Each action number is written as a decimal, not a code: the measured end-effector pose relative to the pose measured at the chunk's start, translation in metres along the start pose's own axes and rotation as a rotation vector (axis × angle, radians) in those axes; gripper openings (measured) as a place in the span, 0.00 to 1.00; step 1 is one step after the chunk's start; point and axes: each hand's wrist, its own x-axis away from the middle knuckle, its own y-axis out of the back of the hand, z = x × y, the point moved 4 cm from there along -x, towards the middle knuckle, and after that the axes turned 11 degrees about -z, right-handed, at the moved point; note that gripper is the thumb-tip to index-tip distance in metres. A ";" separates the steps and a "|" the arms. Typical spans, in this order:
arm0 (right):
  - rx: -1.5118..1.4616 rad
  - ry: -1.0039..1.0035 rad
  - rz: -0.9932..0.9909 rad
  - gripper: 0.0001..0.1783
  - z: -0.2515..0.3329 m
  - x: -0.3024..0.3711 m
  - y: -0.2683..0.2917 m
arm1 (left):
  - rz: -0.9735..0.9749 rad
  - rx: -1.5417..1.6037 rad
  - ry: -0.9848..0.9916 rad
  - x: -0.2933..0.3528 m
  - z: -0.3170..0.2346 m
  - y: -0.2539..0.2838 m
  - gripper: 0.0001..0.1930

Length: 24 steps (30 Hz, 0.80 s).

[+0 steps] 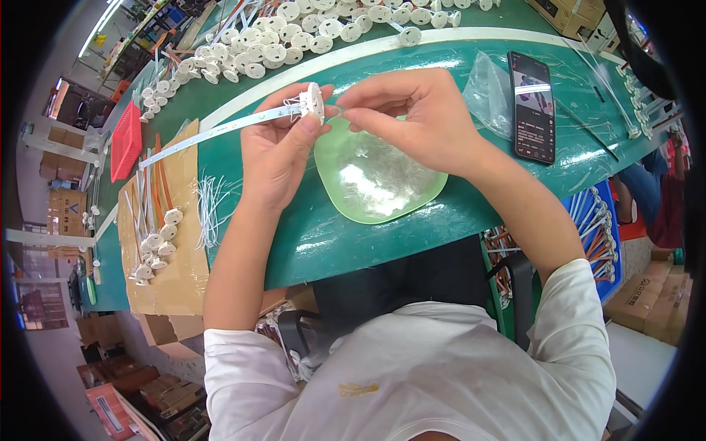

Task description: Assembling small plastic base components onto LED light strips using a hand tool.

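Note:
My left hand (283, 143) is closed on an LED strip assembly: a narrow white strip (213, 134) with a round white end cap (312, 103). Thin white wires (293, 104) loop between cap and strip. The strip reaches out to the left above the cardboard. Close to the cap's right face, my right hand (412, 114) pinches with thumb and forefinger. Whatever lies in that pinch is too small to make out. Below the hands a light green dish (379, 213) holds a heap of tiny clear or silvery pieces (382, 173).
Many round white caps on strips (272, 44) lie along the far side. Several more (158, 246) rest on the cardboard (176, 272) at left, beside cut white wires (212, 209). A phone (532, 110), a plastic bag (489, 95) and a red basket (126, 141) are also on the green table (331, 253).

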 end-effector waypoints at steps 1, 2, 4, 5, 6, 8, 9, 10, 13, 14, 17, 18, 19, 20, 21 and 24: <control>0.002 0.000 0.000 0.09 0.001 0.000 0.000 | -0.007 -0.005 0.002 0.000 0.000 0.000 0.21; 0.037 -0.044 -0.010 0.07 0.002 0.001 0.001 | -0.006 -0.002 0.003 0.000 0.000 -0.001 0.21; 0.087 -0.092 -0.031 0.05 -0.001 0.001 0.005 | 0.006 -0.012 -0.003 -0.002 0.001 -0.004 0.21; 0.221 0.023 -0.016 0.05 -0.001 0.000 0.001 | 0.014 -0.002 0.001 -0.001 0.000 -0.003 0.21; 0.370 0.132 -0.007 0.04 0.000 0.000 0.004 | -0.002 -0.035 -0.008 -0.001 0.001 -0.002 0.21; 0.500 0.139 0.111 0.05 -0.001 -0.002 -0.001 | -0.041 -0.097 -0.018 0.001 0.000 0.002 0.21; 0.607 0.155 0.240 0.05 -0.003 -0.001 -0.006 | -0.041 -0.131 -0.022 0.001 -0.002 0.001 0.21; 0.618 0.145 0.235 0.05 -0.005 -0.001 -0.004 | -0.041 -0.166 -0.026 0.001 -0.003 -0.001 0.21; 0.669 0.120 0.284 0.07 -0.008 0.000 -0.003 | -0.019 -0.206 -0.014 0.000 0.002 -0.003 0.21; 0.561 0.013 0.253 0.07 -0.006 -0.002 0.000 | -0.015 -0.205 -0.011 0.000 0.003 -0.004 0.21; 0.433 -0.030 0.205 0.08 -0.002 -0.005 0.007 | -0.052 -0.193 -0.010 0.000 0.001 -0.004 0.20; 0.415 0.028 0.185 0.08 0.000 -0.005 0.008 | -0.061 -0.188 0.001 0.000 0.001 -0.004 0.20; 0.414 0.027 0.183 0.08 -0.001 -0.005 0.008 | -0.070 -0.183 0.011 0.000 0.002 -0.004 0.20; 0.395 0.021 0.191 0.08 -0.001 -0.004 0.007 | -0.068 -0.184 0.012 0.000 0.002 -0.004 0.20; 0.374 0.014 0.200 0.08 -0.002 -0.003 0.005 | -0.071 -0.194 0.011 0.000 0.002 -0.004 0.20; 0.343 0.086 0.171 0.07 0.003 -0.002 0.002 | -0.071 -0.194 0.005 0.001 0.002 -0.003 0.20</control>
